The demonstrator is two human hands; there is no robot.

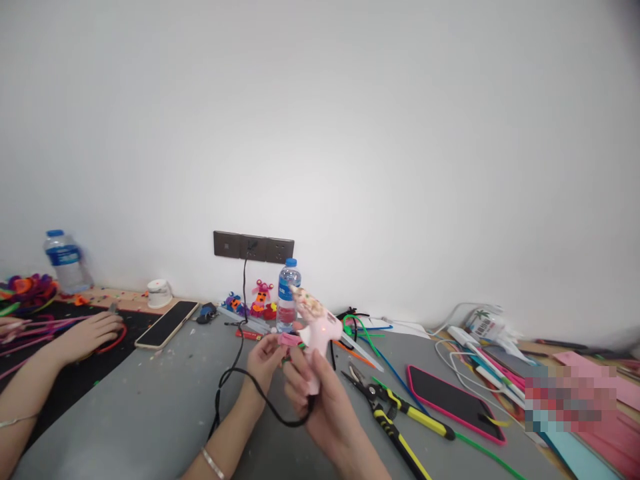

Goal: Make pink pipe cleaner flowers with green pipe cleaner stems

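My right hand [320, 400] grips the handle of a pink glue gun [320, 330], its nozzle pointing up and to the left. Its black cord [240, 373] loops under my hands and runs up to the wall socket [253, 247]. My left hand [264, 360], a silver bracelet on its wrist, pinches a small pink piece [289, 340] right beside the gun's body.
Yellow-handled pliers [395, 413] and a pink-cased phone [453, 401] lie to my right, with pipe cleaners [370, 343] behind. A water bottle [287, 297] and small craft figures [263, 300] stand by the wall. Another person's hand [90, 333] rests at left near a phone [167, 323].
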